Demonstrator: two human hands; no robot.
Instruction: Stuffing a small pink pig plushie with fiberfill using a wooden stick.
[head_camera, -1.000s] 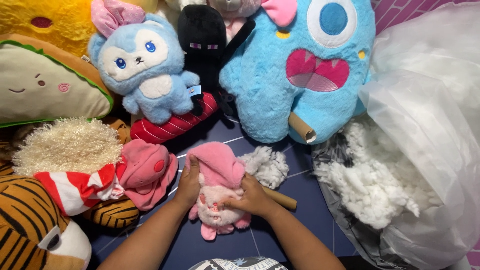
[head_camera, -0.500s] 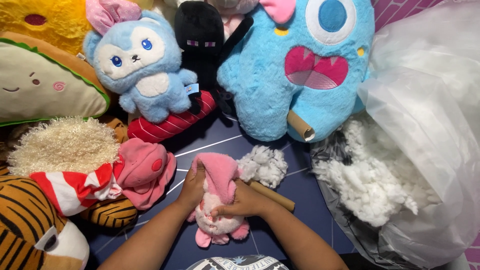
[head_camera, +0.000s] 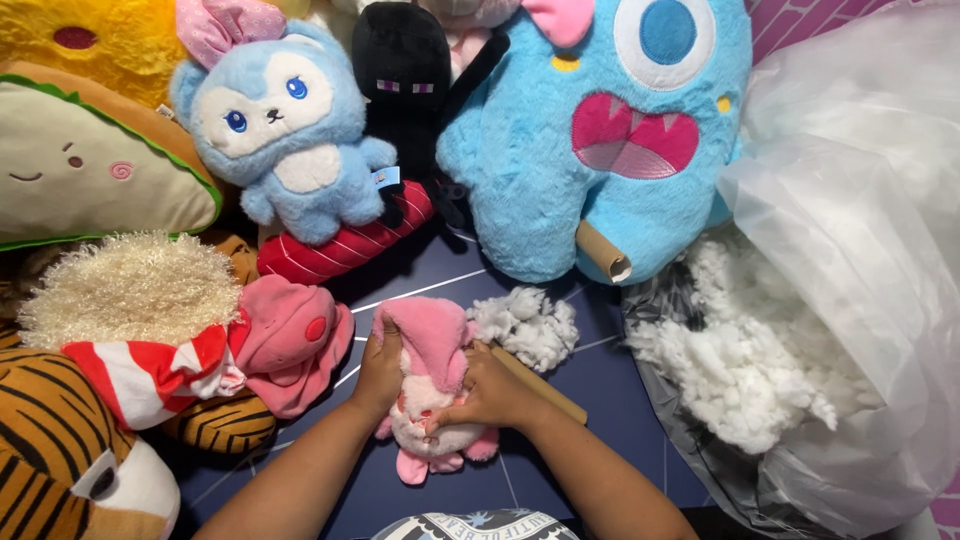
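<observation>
Left hand (head_camera: 378, 368) and right hand (head_camera: 487, 392) are clamped on the small pink plush (head_camera: 432, 385), just below the loose stuffing clump (head_camera: 524, 326). Likely risk: squeezing too hard pushes filling out, or knocks the wooden stick (head_camera: 540, 385) beside the plush.

We see both forearms bare to the elbow, no sleeves, and no rings or watch on our hands (head_camera: 440, 385).

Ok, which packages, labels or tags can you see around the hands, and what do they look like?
Clear plastic bag: right side, crumpled, open, white stuffing spilling out.
Small blue fabric tag: on the pale blue plush animal's arm, rectangular.
Round printed patch: bottom edge, white and dark, partly cut off.
No screens or signs.
</observation>
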